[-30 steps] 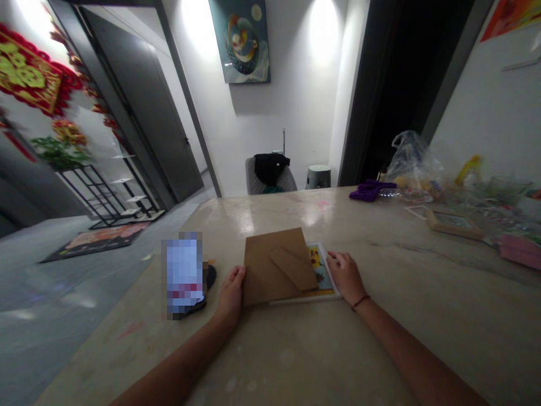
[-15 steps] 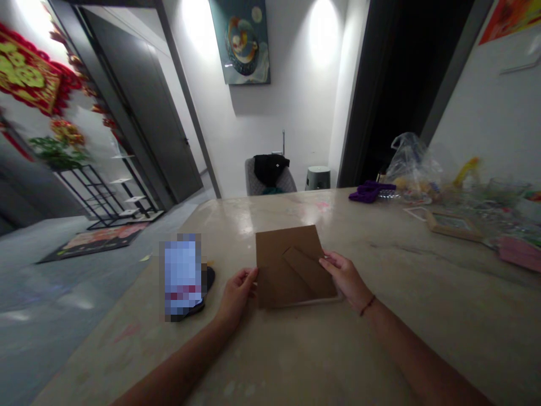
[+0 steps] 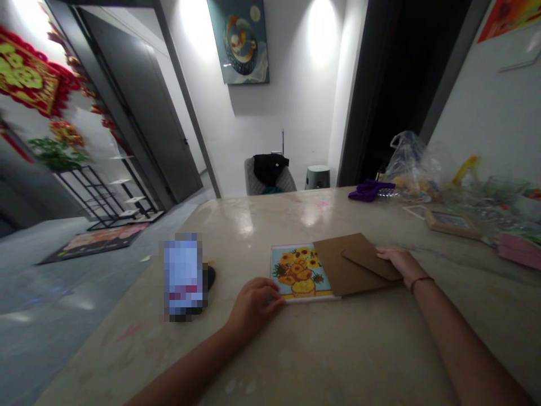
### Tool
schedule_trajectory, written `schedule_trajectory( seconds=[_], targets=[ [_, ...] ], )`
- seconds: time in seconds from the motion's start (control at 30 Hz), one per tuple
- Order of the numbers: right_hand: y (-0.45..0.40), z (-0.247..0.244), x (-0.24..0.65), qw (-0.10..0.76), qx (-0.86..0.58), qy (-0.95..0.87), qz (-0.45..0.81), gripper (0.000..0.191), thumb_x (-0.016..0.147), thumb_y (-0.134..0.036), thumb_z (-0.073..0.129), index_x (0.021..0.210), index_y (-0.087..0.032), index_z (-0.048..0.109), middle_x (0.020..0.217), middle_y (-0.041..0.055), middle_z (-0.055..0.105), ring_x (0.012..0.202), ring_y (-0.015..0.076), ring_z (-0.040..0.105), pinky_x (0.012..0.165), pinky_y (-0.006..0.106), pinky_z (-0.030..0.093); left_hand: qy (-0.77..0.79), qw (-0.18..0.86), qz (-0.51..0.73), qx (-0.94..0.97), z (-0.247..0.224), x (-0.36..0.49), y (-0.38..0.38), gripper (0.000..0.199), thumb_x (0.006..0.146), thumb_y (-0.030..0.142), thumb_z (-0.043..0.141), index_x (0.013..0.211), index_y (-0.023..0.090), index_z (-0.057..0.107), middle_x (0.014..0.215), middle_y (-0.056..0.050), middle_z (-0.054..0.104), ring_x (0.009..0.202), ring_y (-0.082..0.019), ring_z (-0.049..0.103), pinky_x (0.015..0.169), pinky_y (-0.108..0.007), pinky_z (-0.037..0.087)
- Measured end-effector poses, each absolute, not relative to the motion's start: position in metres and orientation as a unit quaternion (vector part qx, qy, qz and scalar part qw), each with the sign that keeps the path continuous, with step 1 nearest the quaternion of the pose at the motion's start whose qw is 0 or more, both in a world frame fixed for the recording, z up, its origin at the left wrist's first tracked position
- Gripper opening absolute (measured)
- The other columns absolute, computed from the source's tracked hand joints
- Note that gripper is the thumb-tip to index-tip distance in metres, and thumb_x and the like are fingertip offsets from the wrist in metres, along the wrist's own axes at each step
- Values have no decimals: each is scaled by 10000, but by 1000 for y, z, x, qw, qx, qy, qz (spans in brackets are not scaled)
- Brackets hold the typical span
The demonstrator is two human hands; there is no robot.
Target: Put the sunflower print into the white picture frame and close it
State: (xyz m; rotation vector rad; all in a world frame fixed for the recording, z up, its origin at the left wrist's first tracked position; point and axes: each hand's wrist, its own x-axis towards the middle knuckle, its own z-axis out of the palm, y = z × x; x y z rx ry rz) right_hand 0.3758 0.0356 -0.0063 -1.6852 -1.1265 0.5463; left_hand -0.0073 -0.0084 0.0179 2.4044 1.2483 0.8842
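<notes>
1. Two flat things are lying together on the table: a small sunflower picture [image 3: 298, 272] with a white edge, and a brown paper envelope [image 3: 338, 270], which is covering the right side of the picture.
2. The left hand [image 3: 256, 304] is resting at the lower left corner of the picture. Its fingers [image 3: 270, 294] are curling and touching the edge, but I cannot tell if they are really gripping it.
3. The right hand [image 3: 395, 264] is lying on the right end of the envelope, with fingers almost flat and closing around nothing.
4. The table is a pale marble top [image 3: 127, 349]. Left of the left hand, a pixel-blurred object [image 3: 182, 276] is standing, too blurred to tell what it is, with a dark item [image 3: 209, 277] touching it.
5. Farther along the table, a purple cloth [image 3: 371, 190], a plastic bag [image 3: 412, 160] and a wooden frame [image 3: 452, 223] are lying near the far right end.
6. Beyond the table, a black garment [image 3: 269, 169] is hanging on a grey chair [image 3: 270, 183].
</notes>
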Motion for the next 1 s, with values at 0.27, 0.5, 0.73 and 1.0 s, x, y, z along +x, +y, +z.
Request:
schedule_trajectory(
  seconds=[0.27, 0.5, 0.73, 1.0],
  targets=[
    [37, -7, 396, 417, -752, -477, 184, 154, 596, -246, 568, 640, -195, 706, 740, 71, 706, 772, 237, 630, 708, 359, 463, 473, 160, 282, 819, 24, -6, -12, 145, 703, 299, 603, 609, 199, 552, 790, -53, 600, 783, -194, 553, 697, -314, 459],
    [33, -8, 383, 324, -797, -504, 75, 187, 626, -186, 538, 718, -186, 700, 755, 86, 679, 759, 236, 601, 690, 336, 428, 460, 164, 273, 829, 23, -6, -14, 117, 733, 273, 554, 649, 198, 523, 981, -80, 589, 918, -214, 554, 798, -358, 459],
    [22, 21, 300, 276, -716, -627, -134, 231, 779, -177, 429, 839, -148, 650, 858, 120, 618, 844, 234, 521, 762, 343, 385, 474, 173, 256, 824, 19, -7, -9, 183, 737, 313, 562, 600, 195, 534, 1295, -108, 481, 1262, -283, 338, 1001, -481, 322],
    [3, 18, 216, 219, -628, -744, -66, 223, 798, -245, 460, 807, -154, 663, 1031, 148, 597, 1039, 274, 452, 884, 400, 324, 484, 169, 236, 826, 16, -8, -7, 196, 731, 332, 566, 593, 197, 531, 1332, -124, 446, 1300, -276, 280, 1012, -493, 304]
  ],
)
